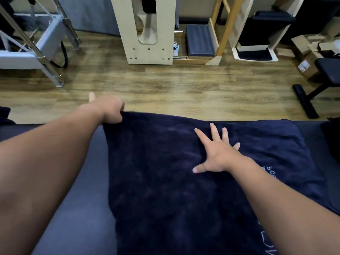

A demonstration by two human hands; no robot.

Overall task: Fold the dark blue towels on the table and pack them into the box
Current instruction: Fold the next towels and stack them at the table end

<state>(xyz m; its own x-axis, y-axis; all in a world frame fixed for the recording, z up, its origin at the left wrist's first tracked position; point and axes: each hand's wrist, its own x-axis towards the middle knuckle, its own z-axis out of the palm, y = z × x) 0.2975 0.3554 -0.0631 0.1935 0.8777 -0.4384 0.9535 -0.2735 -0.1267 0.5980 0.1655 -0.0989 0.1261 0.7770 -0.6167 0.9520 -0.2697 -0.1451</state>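
A dark blue towel (165,172) lies spread flat over the padded dark table (88,181), with white stitched lettering near its right edge. My left hand (108,111) pinches the towel's far left corner at the table's far edge, index finger sticking out. My right hand (217,153) rests flat on the towel's middle, fingers spread wide and holding nothing. No box for packing is in view.
Beyond the table's far edge is wooden floor (174,85). A metal frame (46,52) stands far left, wooden equipment (147,30) at the centre back, cardboard boxes (309,52) and a black bench (322,76) far right.
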